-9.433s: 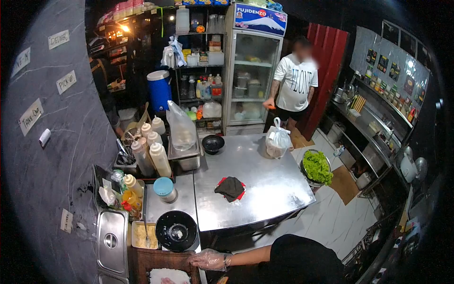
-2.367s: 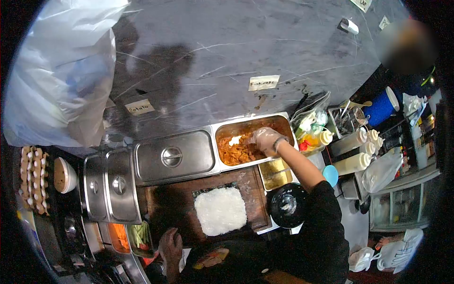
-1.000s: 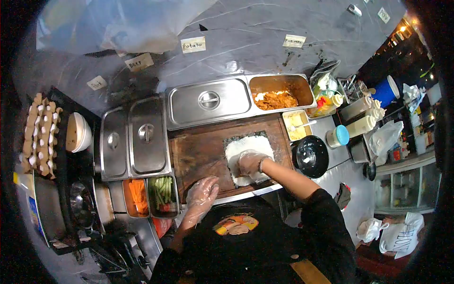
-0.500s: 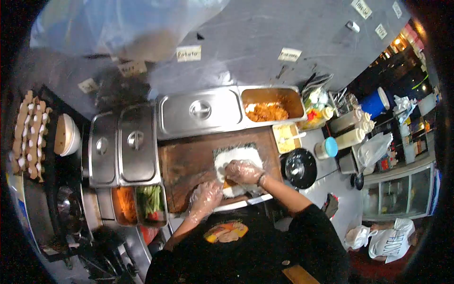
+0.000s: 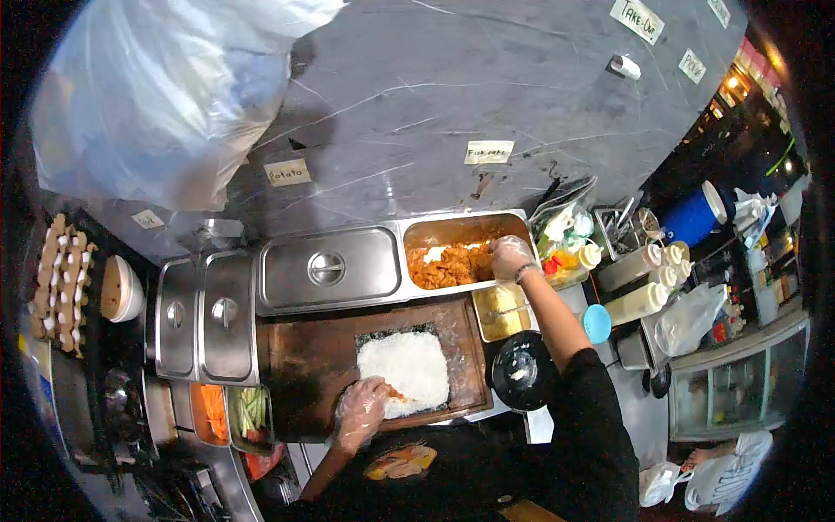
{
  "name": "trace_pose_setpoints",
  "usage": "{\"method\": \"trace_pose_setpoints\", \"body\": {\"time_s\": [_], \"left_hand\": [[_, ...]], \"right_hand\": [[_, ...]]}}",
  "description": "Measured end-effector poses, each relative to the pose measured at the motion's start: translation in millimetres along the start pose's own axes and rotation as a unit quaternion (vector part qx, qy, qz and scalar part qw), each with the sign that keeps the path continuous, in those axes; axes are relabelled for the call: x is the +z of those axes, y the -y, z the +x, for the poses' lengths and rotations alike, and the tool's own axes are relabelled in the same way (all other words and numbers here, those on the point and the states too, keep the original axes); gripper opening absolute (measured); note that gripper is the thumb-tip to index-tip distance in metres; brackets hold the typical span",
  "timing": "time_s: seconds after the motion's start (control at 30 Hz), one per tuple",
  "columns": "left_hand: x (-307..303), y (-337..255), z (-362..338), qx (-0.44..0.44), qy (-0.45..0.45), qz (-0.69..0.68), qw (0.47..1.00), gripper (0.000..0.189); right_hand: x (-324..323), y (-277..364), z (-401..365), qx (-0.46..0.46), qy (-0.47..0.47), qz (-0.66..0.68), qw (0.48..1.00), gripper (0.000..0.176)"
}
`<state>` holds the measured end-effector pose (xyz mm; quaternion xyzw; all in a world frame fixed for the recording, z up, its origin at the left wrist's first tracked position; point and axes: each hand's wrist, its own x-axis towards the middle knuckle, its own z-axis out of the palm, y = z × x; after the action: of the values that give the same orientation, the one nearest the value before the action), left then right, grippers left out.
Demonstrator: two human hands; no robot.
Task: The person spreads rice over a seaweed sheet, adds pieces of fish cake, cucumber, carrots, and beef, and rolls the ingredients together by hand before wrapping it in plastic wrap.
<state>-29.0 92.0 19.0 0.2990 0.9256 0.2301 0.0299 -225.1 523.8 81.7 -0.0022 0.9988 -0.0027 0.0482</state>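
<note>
A dark seaweed sheet (image 5: 372,336) spread with white rice (image 5: 402,361) lies on the brown cutting board (image 5: 304,348). My left hand (image 5: 361,411), in a clear plastic glove, is at the lower left corner of the rice, its fingers closed at a small piece of orange-brown filling (image 5: 395,395). My right hand (image 5: 511,258), also gloved, is at the right end of an open steel pan (image 5: 417,228). Its curled fingers touch the orange-brown filling (image 5: 454,265) there; whatever is between them is hidden.
Lidded steel pans (image 5: 326,268) stand behind and left of the board. Carrot strips (image 5: 212,411) and cucumber strips (image 5: 252,409) fill containers at left. A yellow-filled tray (image 5: 502,313), a black bowl (image 5: 524,372) and squeeze bottles (image 5: 635,301) are at right. A plastic bag (image 5: 165,96) hangs upper left.
My right hand has left the rice and moved up and right to the open pan. My left hand stays by the rice's lower left corner. The head view has shifted upward.
</note>
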Motion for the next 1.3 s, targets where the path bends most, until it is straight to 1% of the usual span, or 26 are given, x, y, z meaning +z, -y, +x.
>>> {"method": "trace_pose_setpoints", "body": {"time_s": [0.03,0.07,0.1,0.17,0.2,0.23,0.3,0.33,0.4,0.5,0.53,0.6,0.7,0.8,0.9,0.93,0.97,1.0,1.03,1.07,1.1,1.13,1.17,1.23,1.27,1.3], "left_hand": [[3,-1,0,-0.004,-0.016,-0.002,1.000,0.014],[-3,-7,2,-0.038,0.005,-0.007,0.999,0.012],[2,-9,3,-0.042,0.005,-0.003,0.999,0.012],[12,-10,-2,-0.070,-0.065,-0.012,0.995,0.012],[10,-14,0,-0.085,-0.072,-0.025,0.993,0.013],[5,-16,2,-0.088,-0.073,-0.021,0.993,0.013],[-6,-21,1,-0.084,-0.035,-0.035,0.995,0.016],[-6,-23,-1,-0.087,-0.033,-0.035,0.995,0.016],[-4,-25,-8,-0.138,-0.038,-0.032,0.989,0.020],[-3,-19,-18,-0.174,-0.030,-0.021,0.984,0.023],[-5,-17,-18,-0.172,-0.028,-0.021,0.984,0.023],[-12,-14,-18,-0.172,-0.049,-0.050,0.983,0.024],[-17,-16,-17,-0.170,-0.086,-0.047,0.981,0.023],[-14,-11,-17,-0.159,-0.102,-0.024,0.982,0.024],[-14,-2,-17,-0.115,-0.104,-0.059,0.986,0.025],[-9,-1,-23,-0.106,-0.105,-0.062,0.987,0.025],[-2,1,-30,-0.085,-0.151,-0.025,0.985,0.024],[4,5,-26,-0.056,-0.201,0.010,0.978,0.023],[-6,0,-21,-0.130,-0.104,-0.039,0.985,0.021],[4,4,-25,-0.134,-0.109,0.009,0.985,0.022],[9,14,-24,-0.087,-0.109,-0.015,0.990,0.025],[7,6,-17,-0.085,-0.125,-0.028,0.988,0.025],[2,1,-17,-0.051,-0.122,-0.040,0.990,0.025],[-13,-3,-30,-0.069,-0.089,-0.001,0.994,0.031],[-16,-3,-29,-0.060,-0.087,0.002,0.994,0.031],[-20,-5,-27,-0.020,-0.120,-0.002,0.993,0.030]], "right_hand": [[20,-12,16,-0.031,0.076,-0.013,0.997,0.028],[30,-19,29,-0.063,0.151,-0.026,0.986,0.030],[29,-20,37,-0.067,0.151,-0.023,0.986,0.030],[27,-17,51,-0.049,0.228,-0.020,0.972,0.035],[34,-19,56,0.020,0.239,0.015,0.971,0.043],[40,-22,61,0.016,0.239,0.018,0.971,0.043],[48,-26,64,-0.033,0.215,0.025,0.976,0.043],[48,-26,66,-0.034,0.217,0.026,0.975,0.043],[44,-26,70,-0.097,0.247,-0.021,0.964,0.041],[9,-17,51,-0.091,0.280,-0.055,0.954,0.038],[8,-19,48,-0.089,0.280,-0.054,0.954,0.038],[10,-22,39,-0.128,0.198,-0.020,0.972,0.036],[20,-24,32,-0.083,0.161,-0.006,0.983,0.031],[14,-29,27,-0.118,0.195,-0.024,0.973,0.028],[19,-30,20,-0.092,0.157,0.007,0.983,0.026],[-24,-12,7,-0.119,0.199,0.016,0.973,0.027],[28,-29,24,-0.110,0.163,-0.011,0.980,0.029],[58,-40,28,-0.151,0.097,-0.025,0.984,0.030],[54,-36,32,-0.155,0.145,-0.086,0.973,0.031],[44,-30,26,-0.101,0.129,-0.054,0.985,0.033],[35,-26,19,-0.061,0.131,-0.004,0.989,0.034],[15,-15,13,-0.038,0.141,-0.046,0.988,0.033],[4,-12,12,-0.015,0.168,-0.012,0.986,0.033],[28,-20,24,-0.014,0.138,-0.044,0.989,0.032],[22,-19,19,-0.006,0.134,-0.040,0.990,0.032],[16,-15,18,0.011,0.159,-0.045,0.986,0.034]]}}
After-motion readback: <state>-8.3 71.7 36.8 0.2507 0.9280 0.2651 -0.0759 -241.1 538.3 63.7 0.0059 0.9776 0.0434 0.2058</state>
